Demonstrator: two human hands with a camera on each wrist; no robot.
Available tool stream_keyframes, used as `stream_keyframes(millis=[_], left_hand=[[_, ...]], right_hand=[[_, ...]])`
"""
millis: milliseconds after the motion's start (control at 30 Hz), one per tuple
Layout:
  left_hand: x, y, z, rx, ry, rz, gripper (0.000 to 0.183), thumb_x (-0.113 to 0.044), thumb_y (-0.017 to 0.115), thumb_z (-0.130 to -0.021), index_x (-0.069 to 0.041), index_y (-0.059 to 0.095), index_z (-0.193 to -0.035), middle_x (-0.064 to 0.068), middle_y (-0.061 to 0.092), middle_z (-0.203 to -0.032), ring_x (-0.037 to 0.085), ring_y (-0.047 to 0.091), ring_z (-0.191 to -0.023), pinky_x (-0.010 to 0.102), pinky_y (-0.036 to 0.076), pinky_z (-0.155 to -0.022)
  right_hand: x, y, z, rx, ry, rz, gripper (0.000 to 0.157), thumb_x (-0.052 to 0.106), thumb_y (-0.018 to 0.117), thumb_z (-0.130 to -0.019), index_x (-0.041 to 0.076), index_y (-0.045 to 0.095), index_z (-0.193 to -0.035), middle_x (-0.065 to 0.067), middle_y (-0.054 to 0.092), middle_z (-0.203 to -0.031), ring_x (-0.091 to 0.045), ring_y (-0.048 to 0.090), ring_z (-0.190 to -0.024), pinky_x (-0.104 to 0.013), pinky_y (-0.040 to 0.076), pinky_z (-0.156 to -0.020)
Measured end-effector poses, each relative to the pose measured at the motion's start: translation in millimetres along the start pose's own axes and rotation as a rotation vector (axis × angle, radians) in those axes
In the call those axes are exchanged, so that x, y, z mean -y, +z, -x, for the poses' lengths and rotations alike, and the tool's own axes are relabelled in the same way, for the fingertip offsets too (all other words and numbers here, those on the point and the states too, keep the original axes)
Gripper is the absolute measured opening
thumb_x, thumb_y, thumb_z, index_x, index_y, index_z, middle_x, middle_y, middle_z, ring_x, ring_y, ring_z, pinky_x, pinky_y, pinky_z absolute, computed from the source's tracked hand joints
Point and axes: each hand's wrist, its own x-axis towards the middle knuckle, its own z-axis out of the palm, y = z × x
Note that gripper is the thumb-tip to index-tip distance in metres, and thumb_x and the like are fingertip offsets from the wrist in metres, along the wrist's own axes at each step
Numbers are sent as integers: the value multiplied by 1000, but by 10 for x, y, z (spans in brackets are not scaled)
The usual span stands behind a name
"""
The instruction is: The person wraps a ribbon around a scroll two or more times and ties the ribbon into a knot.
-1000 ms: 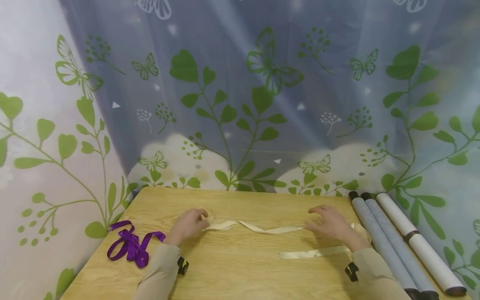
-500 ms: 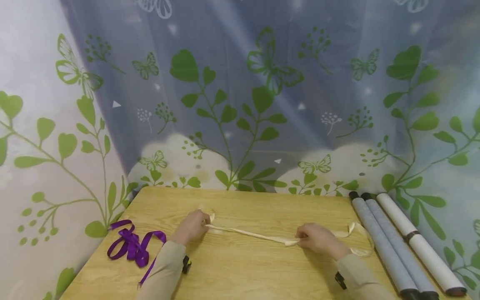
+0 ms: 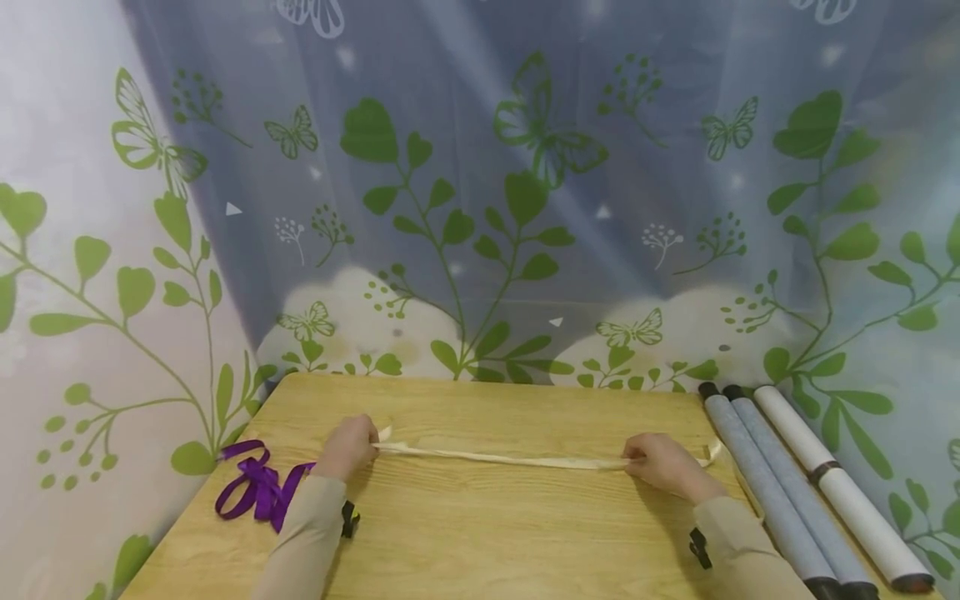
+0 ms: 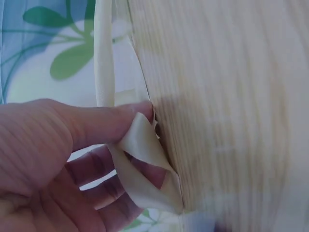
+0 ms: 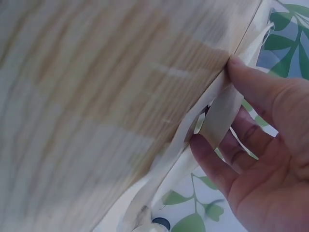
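Observation:
A cream ribbon (image 3: pixel 495 459) stretches nearly straight across the wooden table between both hands. At its left end my left hand (image 3: pixel 347 448) pinches it; the left wrist view shows the thumb on the ribbon and a loose folded loop (image 4: pixel 145 145) hanging beyond the grip. My right hand (image 3: pixel 665 463) pinches the other end, with more cream ribbon (image 5: pixel 224 113) trailing past the fingers in the right wrist view. Part of that tail is hidden behind the right hand and forearm. A tangled purple ribbon (image 3: pixel 258 492) lies beside my left forearm, which covers some of it.
Along the table's right side lie two grey-blue rolls (image 3: pixel 768 475) with dark ends and a white roll (image 3: pixel 832 475) with a brown band. A leaf-and-butterfly patterned curtain (image 3: pixel 465 208) hangs behind the wooden table (image 3: pixel 487 542).
The right hand, earlier with spread fingers by the ribbon, now pinches it. Both hands have moved apart, and the once slack, twisted cream ribbon is now drawn out straight.

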Motion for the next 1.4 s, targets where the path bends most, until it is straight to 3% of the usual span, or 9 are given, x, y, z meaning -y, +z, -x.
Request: stream_keyframes(millis=[167,300,467,600,767,900,1100,1233,1400], left_hand=[[124,-93,26,-48,-58,-38,11,7,67,-72,-3,71,-73,10,70,-78,22,60,-68,39,52,-62],[112,-114,78,-82,-120,-106,12,3,64,-77,-5,72,-82,16,71,-88,34,64,-79,55,49,-73],[-112,-69,113,-84,-139,-195,36,1,60,-83,-7,66,-117,29,62,-113,52,54,-106,69,36,-90],[-341,22,97,-71,-77,-220,45,-2,67,-82,-10,64,-126,26,57,-120,49,48,-115,68,34,-94],[-497,144,42,-9,76,-156,7,-10,73,-82,-12,73,-89,7,68,-94,30,60,-90,49,46,-80],[-503,176,12,-17,155,-130,25,0,67,-81,-12,62,-60,-1,61,-67,15,51,-61,31,44,-55],[-379,164,-4,-19,121,-153,26,-2,71,-82,-13,61,-60,-1,62,-70,13,53,-62,31,46,-55],[-333,154,0,4,125,-137,21,-6,73,-84,-13,66,-66,1,66,-75,15,58,-68,35,51,-60],[-336,126,42,-3,179,-134,19,-6,74,-81,-12,66,-66,1,65,-75,17,59,-71,37,52,-66]], right_hand=[[-19,-35,-6,12,26,-14,4,9,71,-87,9,68,-89,-5,70,-91,-19,61,-78,-39,50,-68],[-25,-63,7,10,22,-8,6,7,71,-86,7,69,-92,-8,70,-92,-29,67,-87,-43,53,-73],[-39,-73,17,10,25,1,9,4,72,-85,5,69,-93,-10,70,-95,-33,67,-91,-46,54,-76],[-41,-60,2,-1,6,6,9,2,72,-85,6,69,-92,-9,71,-93,-32,67,-89,-45,54,-75],[-27,-38,-17,-4,-15,14,10,0,72,-83,6,69,-90,-8,71,-91,-29,67,-86,-43,54,-74],[-44,-41,-14,-4,-10,28,11,-1,73,-82,7,69,-89,-8,71,-92,-30,67,-87,-45,54,-75],[-95,-51,21,-26,-24,51,10,0,73,-81,6,69,-87,-10,71,-92,-34,67,-89,-48,54,-78],[-128,-81,54,-34,-46,39,10,-1,73,-79,8,68,-81,-4,69,-84,-23,63,-79,-40,53,-71],[-158,-122,96,-1,-99,7,17,-4,71,-74,11,63,-71,5,59,-71,-8,46,-66,-27,42,-61]])
